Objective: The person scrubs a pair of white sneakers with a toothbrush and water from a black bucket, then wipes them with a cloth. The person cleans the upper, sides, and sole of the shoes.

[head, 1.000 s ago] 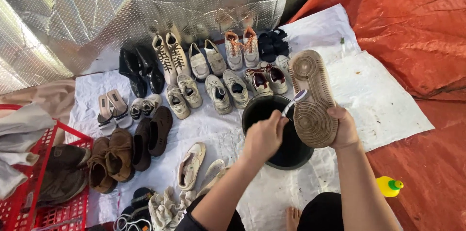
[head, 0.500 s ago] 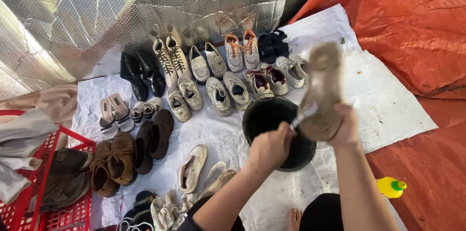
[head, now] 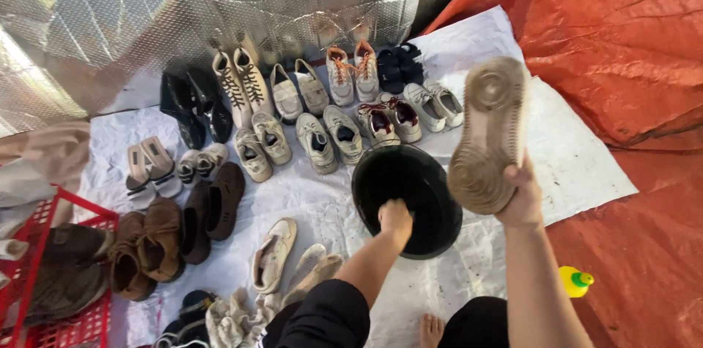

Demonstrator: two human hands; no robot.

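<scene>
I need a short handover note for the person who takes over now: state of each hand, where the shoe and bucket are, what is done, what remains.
Left hand: closed, lowered into the black bucket; what it grips is hidden.
Right hand: holds one shoe up, dirty sole toward the camera, beside the bucket and above the white sheet.
Things: bucket stands on the sheet in front of the person; rows of paired shoes lie beyond it; a red crate with shoes is at far left.
Done: shoe picked up and turned sole up.
Left: the sole looks grimy, so it likely needs cleaning; the laid-out shoes may follow.
</scene>
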